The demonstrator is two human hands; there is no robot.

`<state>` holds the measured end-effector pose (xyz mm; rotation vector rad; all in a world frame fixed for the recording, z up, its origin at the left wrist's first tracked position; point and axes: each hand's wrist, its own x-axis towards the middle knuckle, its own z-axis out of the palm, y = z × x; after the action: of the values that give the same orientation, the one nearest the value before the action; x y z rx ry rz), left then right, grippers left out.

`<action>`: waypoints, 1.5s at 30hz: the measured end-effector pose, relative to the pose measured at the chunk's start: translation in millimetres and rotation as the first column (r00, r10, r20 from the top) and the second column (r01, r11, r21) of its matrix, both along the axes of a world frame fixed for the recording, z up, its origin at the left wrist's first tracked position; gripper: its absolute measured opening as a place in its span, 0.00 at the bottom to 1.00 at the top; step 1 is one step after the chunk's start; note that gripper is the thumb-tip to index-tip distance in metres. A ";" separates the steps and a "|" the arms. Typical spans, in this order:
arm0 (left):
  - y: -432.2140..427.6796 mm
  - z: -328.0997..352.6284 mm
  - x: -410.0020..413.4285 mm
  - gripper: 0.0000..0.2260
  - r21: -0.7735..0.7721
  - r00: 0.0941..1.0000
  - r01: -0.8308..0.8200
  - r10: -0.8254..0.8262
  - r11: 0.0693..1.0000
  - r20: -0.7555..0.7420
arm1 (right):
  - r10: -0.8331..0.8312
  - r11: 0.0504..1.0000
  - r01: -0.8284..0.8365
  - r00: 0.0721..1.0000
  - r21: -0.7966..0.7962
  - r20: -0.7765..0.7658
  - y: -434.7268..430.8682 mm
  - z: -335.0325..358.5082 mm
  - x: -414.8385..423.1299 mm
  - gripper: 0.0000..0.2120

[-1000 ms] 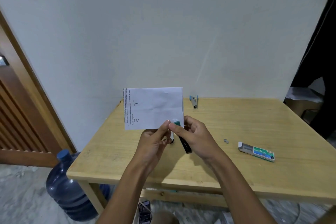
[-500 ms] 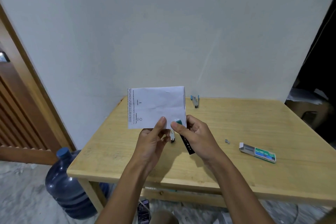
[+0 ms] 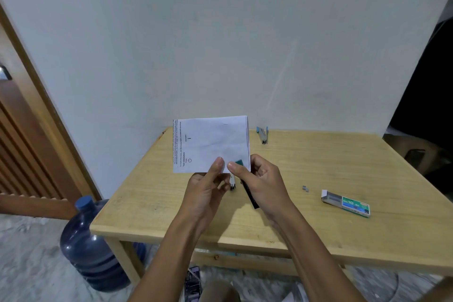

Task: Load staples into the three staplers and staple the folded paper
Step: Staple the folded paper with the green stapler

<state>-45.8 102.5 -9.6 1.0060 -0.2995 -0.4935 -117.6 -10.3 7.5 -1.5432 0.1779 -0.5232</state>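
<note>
The folded paper (image 3: 210, 142) is held upright in the air over the near-left part of the table (image 3: 171, 208), printed lines running along its 9 o'clock edge. The left hand (image 3: 206, 189) pinches the sheet at its 6 o'clock edge, thumb pressed on the facing side. At the paper's 5 o'clock corner sits the teal-and-black stapler (image 3: 239, 162): its teal head lies against the sheet and its black body slants down toward 5 o'clock. The right hand (image 3: 264, 181) is clamped around that stapler, thumb on the teal head. Whether the stapler's mouth is around the paper's edge cannot be told. The two hands are close together, thumbs nearly touching. A second, pale stapler (image 3: 232, 182) shows between the hands, lying on the table. A blue stapler (image 3: 262, 134) lies at the far edge of the table, at 3 o'clock from the paper and just beside it. A few loose staples (image 3: 305, 188) lie at 3 o'clock from the right hand, and a green staple box (image 3: 346, 203), one end open, lies beyond them toward 4 o'clock. A blue water bottle (image 3: 90, 247) stands on the floor at the table's 8 o'clock corner.
</note>
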 end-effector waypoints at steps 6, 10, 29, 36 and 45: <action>-0.6 -4.7 -5.7 0.22 0.114 0.975 0.092 -0.113 0.989 0.193 | 0.091 0.981 -0.089 0.996 0.175 -0.001 -0.3 0.8 -3.9 0.09; 0.8 -4.0 -13.3 0.18 0.293 0.918 0.047 -0.157 0.955 0.364 | 0.084 0.964 -0.082 0.996 0.253 0.002 -1.7 -1.3 -3.0 0.18; -2.7 3.6 -14.3 0.07 0.360 0.873 -0.044 -0.140 0.932 0.468 | 0.022 0.937 -0.051 0.996 0.346 0.088 10.0 -7.1 4.5 0.21; 10.8 16.2 14.5 0.09 0.133 0.983 0.044 -0.066 0.990 0.169 | 0.085 0.945 -0.083 0.996 0.317 0.007 -0.3 -0.4 -0.4 0.17; 8.4 6.0 44.5 0.08 0.282 0.983 -0.143 0.102 0.949 0.154 | 0.087 0.976 -0.038 0.970 0.213 -0.227 -5.1 -5.5 3.0 0.18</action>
<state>-1.3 110.9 -3.6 1.3429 -0.2895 -0.3610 -114.6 -15.3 2.0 -1.3983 0.3539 -0.2604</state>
